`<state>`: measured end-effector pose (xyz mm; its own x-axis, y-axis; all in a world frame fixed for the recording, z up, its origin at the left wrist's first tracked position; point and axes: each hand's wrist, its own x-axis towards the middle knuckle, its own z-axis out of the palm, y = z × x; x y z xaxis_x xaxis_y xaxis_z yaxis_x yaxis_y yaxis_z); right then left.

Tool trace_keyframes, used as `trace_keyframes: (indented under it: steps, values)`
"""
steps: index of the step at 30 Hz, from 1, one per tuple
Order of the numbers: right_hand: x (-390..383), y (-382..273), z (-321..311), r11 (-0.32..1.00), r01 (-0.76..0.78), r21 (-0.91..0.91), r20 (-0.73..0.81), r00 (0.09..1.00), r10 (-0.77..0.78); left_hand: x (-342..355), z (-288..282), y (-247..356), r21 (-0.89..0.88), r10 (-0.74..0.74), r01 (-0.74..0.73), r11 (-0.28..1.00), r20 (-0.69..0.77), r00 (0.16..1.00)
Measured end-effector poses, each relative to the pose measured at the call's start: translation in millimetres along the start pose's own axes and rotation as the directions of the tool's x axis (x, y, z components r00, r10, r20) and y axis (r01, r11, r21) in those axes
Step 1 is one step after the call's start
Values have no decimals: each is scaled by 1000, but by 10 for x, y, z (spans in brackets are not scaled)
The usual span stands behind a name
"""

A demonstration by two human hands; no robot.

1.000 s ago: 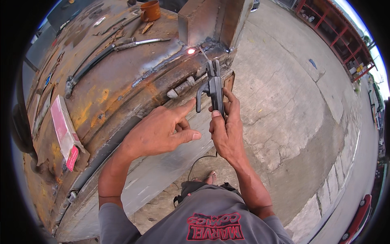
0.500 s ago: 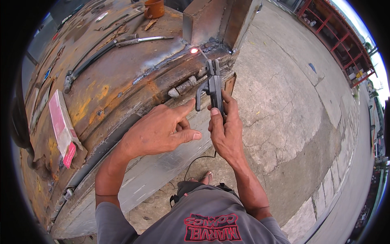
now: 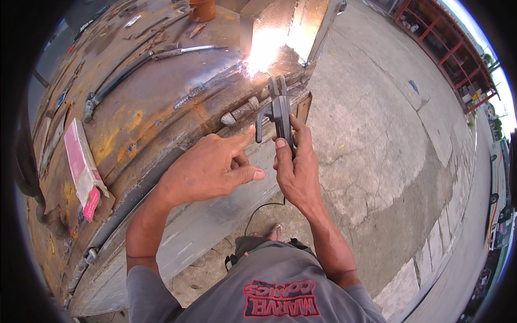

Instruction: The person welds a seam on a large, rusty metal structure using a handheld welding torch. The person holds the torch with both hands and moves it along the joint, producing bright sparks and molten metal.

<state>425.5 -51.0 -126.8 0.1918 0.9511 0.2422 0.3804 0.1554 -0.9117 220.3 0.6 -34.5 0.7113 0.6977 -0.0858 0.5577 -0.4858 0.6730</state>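
My right hand (image 3: 299, 167) grips a black welding electrode holder (image 3: 281, 113), thumb along its handle and jaws pointing away from me. Just past the jaws, a blinding welding arc (image 3: 264, 56) burns at the foot of an upright steel piece (image 3: 264, 15), and its glare hides the rod and the joint. To the left, my left hand (image 3: 207, 164) holds nothing. Its index finger reaches toward the holder's lever, thumb out and other fingers curled; contact cannot be made out. A rough bead (image 3: 196, 94) runs leftward from the arc across the rusty steel plate (image 3: 156, 99).
On the plate lie a dark-handled hammer (image 3: 116, 78), a bright-tipped metal tool (image 3: 188, 50), a pink and white box (image 3: 81, 156) and an orange cup (image 3: 202, 9). A hinge-like cylinder (image 3: 240, 111) sits at its edge. A cable (image 3: 253, 212) hangs below; concrete ground (image 3: 371, 145) stretches right.
The small glowing spot has flared into a bright arc with sparks, washing out the joint. The holder and my right hand have shifted slightly left; my left hand has risen slightly.
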Motion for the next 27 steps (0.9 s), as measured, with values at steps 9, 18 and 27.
trace_keyframes:
  steps: [9,18,27]
  values:
    - [11,-113,-18,996,-56,65,34,998,54,-19,14,-13,-46,4,-4,999,-14,1000]
    - [6,31,-20,998,55,10,14,998,-55,8,42,-54,42,-56,56,998,6,998]
    - [-2,-8,-15,999,41,29,-42,998,-40,2,3,15,-129,-6,6,992,-2,1000]
